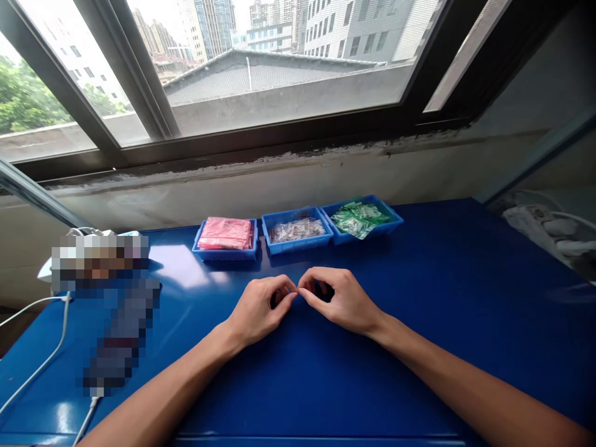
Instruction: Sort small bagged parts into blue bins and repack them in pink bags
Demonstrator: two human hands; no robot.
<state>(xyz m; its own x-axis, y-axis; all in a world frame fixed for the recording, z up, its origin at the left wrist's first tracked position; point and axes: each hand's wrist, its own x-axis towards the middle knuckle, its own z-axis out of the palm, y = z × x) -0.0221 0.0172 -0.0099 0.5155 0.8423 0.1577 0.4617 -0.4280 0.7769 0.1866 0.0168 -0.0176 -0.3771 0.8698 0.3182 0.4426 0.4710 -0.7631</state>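
Observation:
My left hand (261,308) and my right hand (336,300) rest on the blue table (442,298), fingertips pinched together and touching each other at the middle. What they pinch is too small to make out. Behind them stand three blue trays in a row: the left tray (201,251) holds pink packets (226,233), the middle tray (269,243) holds clear packets (297,230), the right tray (393,220) holds green packets (358,218).
A blurred-out object (112,298) lies at the left with white cables (41,360) trailing off the table edge. A window and wall run behind the trays. White items (549,230) sit off the table at the right.

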